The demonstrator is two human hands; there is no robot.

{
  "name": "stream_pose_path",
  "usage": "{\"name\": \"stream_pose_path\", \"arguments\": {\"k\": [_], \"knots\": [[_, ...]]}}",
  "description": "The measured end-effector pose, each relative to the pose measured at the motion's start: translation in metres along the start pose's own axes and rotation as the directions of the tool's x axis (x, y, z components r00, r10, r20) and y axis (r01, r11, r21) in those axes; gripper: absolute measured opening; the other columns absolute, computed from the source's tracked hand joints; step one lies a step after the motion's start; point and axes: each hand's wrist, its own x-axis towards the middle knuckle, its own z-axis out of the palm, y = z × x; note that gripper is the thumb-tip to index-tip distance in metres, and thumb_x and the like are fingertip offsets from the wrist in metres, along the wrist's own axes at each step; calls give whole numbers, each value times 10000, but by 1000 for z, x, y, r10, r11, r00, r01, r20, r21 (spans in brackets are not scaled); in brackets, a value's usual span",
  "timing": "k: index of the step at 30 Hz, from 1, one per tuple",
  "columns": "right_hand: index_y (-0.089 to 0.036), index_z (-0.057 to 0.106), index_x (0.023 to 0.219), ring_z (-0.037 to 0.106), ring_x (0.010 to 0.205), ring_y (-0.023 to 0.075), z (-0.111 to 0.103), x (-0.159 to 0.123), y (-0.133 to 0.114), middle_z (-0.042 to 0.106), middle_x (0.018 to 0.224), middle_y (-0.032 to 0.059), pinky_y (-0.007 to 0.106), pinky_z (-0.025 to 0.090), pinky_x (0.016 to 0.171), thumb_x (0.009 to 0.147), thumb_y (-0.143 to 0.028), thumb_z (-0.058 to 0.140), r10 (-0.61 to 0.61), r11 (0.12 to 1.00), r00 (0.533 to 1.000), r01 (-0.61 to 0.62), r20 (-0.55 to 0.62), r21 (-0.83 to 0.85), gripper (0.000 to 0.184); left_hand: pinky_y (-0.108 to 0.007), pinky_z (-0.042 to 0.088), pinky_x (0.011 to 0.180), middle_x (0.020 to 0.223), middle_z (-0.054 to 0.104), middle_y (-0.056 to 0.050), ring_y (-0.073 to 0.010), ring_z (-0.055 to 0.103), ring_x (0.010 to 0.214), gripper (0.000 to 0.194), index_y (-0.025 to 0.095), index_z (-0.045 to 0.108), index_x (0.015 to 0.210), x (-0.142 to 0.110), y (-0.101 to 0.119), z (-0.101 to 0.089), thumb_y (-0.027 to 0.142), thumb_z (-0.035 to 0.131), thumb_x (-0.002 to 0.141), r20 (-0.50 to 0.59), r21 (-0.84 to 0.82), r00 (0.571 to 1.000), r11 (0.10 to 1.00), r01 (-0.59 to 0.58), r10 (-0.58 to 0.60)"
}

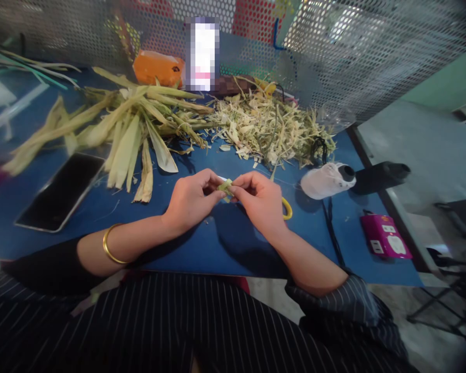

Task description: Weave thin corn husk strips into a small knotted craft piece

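Above the blue table, my left hand [192,202] and my right hand [260,202] meet fingertip to fingertip. Both pinch a small, pale green folded strip of dried husk [226,185] between thumb and fingers. Part of that piece is hidden by the fingertips. A yellow ring-shaped handle [288,209] shows beside my right hand; the rest of it is covered. Long dried husks [126,140] lie in a loose bunch beyond my left hand. Beyond my right hand spreads a heap of shredded husk scraps [272,127].
A black phone [62,191] lies at left. A white thread cone [326,180] and a black cone [384,176] lie at right, above a magenta power socket box [386,237]. An orange packet [158,67] and a lit, blurred screen [204,54] stand against the perforated panel [326,62].
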Motion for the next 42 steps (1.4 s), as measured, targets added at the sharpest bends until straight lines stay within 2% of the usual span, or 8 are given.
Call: {"name": "stream_pose_path", "arguments": {"k": [3,10,15,25,30,33,38,42], "knots": [[-208,547,807,638,534,131,0,2,1,652,616,-39,278,539,557,704,-275,751,61,991,998,-64,24,117,238,-245,490,685,787,728,-28,-146,661,721,105,173,673,871,1,0,-2,231,670,783,24,62,999,997,-44,43],[-206,556,844,656,547,136,-1,2,1,647,667,-40,289,552,562,711,-311,754,49,989,997,-57,61,133,260,-257,471,673,819,726,-45,-158,655,734,122,174,675,883,3,0,-8,270,638,817,83,128,995,989,-69,59],[-208,552,888,655,677,123,2,1,1,633,751,-30,304,577,695,698,-250,745,24,985,998,-34,59,170,275,-259,454,662,725,700,-4,-149,648,674,235,190,599,1004,5,4,-12,224,664,781,45,161,998,986,-47,40],[-219,530,884,661,623,127,6,0,7,642,708,-40,303,573,652,689,-205,725,65,985,996,-73,59,157,276,-248,416,638,760,715,4,-150,645,677,281,225,644,1083,5,6,-13,201,611,805,145,334,985,933,-137,92],[-207,575,871,666,684,130,6,-2,6,654,783,-16,310,576,690,707,-233,734,38,992,999,-41,34,118,230,-259,427,677,758,712,2,-160,645,718,327,199,611,1125,7,5,-13,214,628,798,113,289,990,951,-111,81],[-200,600,831,668,702,135,5,-3,6,668,769,-6,310,572,700,732,-261,728,11,997,999,-14,46,77,173,-260,433,684,743,691,-3,-157,634,706,244,188,629,1040,7,3,-12,226,626,799,106,268,991,958,-102,76],[-190,568,731,657,605,131,2,0,5,647,665,-23,303,584,612,672,-334,780,81,985,989,-98,122,140,262,-239,422,639,718,676,9,-140,610,657,259,217,648,1063,4,0,-8,219,605,808,110,240,991,965,-101,76],[-203,513,806,641,558,121,0,4,8,627,640,-54,286,576,556,616,-287,803,164,967,972,-192,171,166,357,-237,415,641,711,673,7,-136,598,644,293,223,670,1092,3,-1,-7,203,600,808,147,267,984,954,-137,100]]}}
